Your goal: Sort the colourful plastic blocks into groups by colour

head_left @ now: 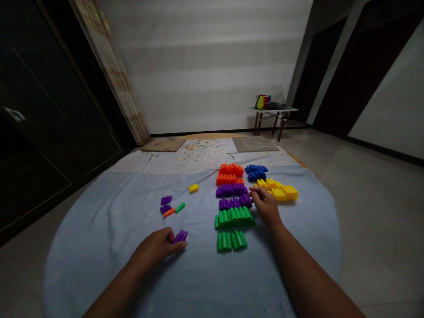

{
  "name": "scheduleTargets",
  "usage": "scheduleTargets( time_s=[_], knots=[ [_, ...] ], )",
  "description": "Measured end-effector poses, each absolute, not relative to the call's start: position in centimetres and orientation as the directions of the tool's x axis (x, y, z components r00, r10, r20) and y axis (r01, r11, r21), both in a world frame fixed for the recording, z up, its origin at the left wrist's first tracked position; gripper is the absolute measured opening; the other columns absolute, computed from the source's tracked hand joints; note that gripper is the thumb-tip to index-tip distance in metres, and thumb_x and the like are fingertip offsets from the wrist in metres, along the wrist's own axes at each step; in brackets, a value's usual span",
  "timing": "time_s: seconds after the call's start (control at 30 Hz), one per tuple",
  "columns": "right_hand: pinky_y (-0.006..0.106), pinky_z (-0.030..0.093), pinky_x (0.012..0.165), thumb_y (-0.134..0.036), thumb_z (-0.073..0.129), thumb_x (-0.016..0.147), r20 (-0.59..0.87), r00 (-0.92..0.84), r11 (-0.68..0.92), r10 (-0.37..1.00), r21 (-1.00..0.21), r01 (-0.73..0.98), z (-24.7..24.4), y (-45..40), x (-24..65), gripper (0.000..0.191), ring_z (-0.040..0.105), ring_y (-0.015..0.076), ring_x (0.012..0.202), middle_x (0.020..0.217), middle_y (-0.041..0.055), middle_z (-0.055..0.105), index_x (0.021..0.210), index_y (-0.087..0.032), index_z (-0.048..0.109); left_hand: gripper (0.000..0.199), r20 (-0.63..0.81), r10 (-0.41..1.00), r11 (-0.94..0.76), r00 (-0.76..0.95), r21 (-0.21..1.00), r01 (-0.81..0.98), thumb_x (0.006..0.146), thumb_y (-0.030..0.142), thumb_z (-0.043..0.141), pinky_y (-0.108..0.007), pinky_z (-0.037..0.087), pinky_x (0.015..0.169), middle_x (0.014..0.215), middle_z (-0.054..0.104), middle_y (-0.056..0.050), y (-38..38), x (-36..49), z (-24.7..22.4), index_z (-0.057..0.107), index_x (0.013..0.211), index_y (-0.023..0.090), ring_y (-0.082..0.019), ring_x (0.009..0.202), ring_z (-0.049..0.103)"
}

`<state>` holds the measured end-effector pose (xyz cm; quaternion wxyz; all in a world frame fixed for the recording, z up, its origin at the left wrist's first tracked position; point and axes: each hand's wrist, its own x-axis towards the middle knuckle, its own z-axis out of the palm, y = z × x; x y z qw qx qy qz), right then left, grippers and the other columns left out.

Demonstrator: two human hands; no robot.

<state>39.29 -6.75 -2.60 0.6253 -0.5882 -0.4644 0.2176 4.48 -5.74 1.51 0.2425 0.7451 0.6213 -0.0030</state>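
Note:
My left hand (155, 247) is closed around a few purple plastic pegs (179, 236), thumb below and fingers above, low over the cloth. My right hand (265, 203) pinches at the right end of a purple peg row (229, 203), its fingertips against the last purple pegs (245, 200). Behind that lies another purple row (231, 190), then orange pegs (230, 174). Green pegs (234, 216) line up in front, with a shorter green group (232, 240) nearest me. Yellow pegs (281, 192) and blue pegs (256, 172) sit beyond my right hand.
Loose at left are purple pegs (166, 200), an orange peg (169, 212), a green peg (180, 207) and a yellow piece (193, 188). A blue cloth (109, 247) covers the round table; two mats (255, 144) lie at its far side. A small table (273, 109) stands by the wall.

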Motion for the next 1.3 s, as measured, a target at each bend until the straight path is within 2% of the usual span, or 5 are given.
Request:
scheduleTargets(
  time_s=[0.13, 0.3, 0.53, 0.87, 1.3],
  knots=[
    [0.031, 0.050, 0.062, -0.041, 0.055, 0.077, 0.326, 0.475, 0.218, 0.817, -0.938, 0.269, -2.6, -6.7, 39.4, 0.031, 0.064, 0.0192, 0.069, 0.077, 0.0069, 0.069, 0.093, -0.016, 0.064, 0.045, -0.309, 0.899, -0.155, 0.309, 0.435, 0.887, 0.058, 0.059, 0.060, -0.026, 0.036, 0.058, 0.074, 0.059, -0.001, -5.3, 3.2, 1.8, 0.057, 0.080, 0.020, -0.017, 0.067, 0.052],
    [0.030, 0.050, 0.063, -0.039, 0.054, 0.077, 0.333, 0.482, 0.226, 0.810, -0.937, 0.268, -2.4, -6.8, 39.3, 0.029, 0.063, 0.0185, 0.069, 0.077, 0.0058, 0.068, 0.092, -0.017, 0.064, 0.060, -0.191, 0.885, -0.255, 0.424, 0.562, 0.787, 0.060, 0.041, 0.064, -0.031, 0.042, 0.078, 0.107, 0.057, -0.005, -5.3, 3.6, 2.5, 0.051, 0.117, 0.024, -0.019, 0.084, 0.054],
    [0.029, 0.050, 0.061, -0.037, 0.052, 0.078, 0.347, 0.503, 0.213, 0.792, -0.928, 0.305, -1.9, -6.9, 39.3, 0.026, 0.062, 0.0171, 0.066, 0.076, 0.0049, 0.068, 0.089, -0.018, 0.065, 0.047, -0.280, 0.844, -0.270, 0.457, 0.513, 0.815, 0.065, 0.040, 0.058, -0.031, 0.043, 0.073, 0.092, 0.060, -0.004, -3.5, 4.3, 2.4, 0.058, 0.108, 0.021, -0.019, 0.078, 0.055],
    [0.028, 0.050, 0.059, -0.036, 0.052, 0.078, 0.358, 0.525, 0.226, 0.772, -0.927, 0.299, -1.8, -6.7, 39.4, 0.024, 0.061, 0.0157, 0.061, 0.074, 0.0043, 0.068, 0.087, -0.019, 0.066, 0.052, 0.008, 0.865, -0.422, 0.501, 0.550, 0.720, 0.070, 0.048, 0.053, -0.034, 0.045, 0.074, 0.099, 0.059, -0.006, -0.5, 12.3, 4.5, 0.052, 0.114, 0.020, -0.018, 0.075, 0.056],
    [0.028, 0.049, 0.061, -0.036, 0.052, 0.078, 0.328, 0.542, 0.231, 0.774, -0.943, 0.242, -1.6, -6.6, 39.4, 0.023, 0.061, 0.0163, 0.064, 0.074, 0.0038, 0.068, 0.088, -0.019, 0.064, 0.047, 0.023, 0.876, -0.421, 0.482, 0.526, 0.739, 0.069, 0.037, 0.056, -0.029, 0.043, 0.069, 0.095, 0.063, -0.006, 4.2, 19.2, 3.7, 0.056, 0.110, 0.015, -0.018, 0.078, 0.059]
  ],
)
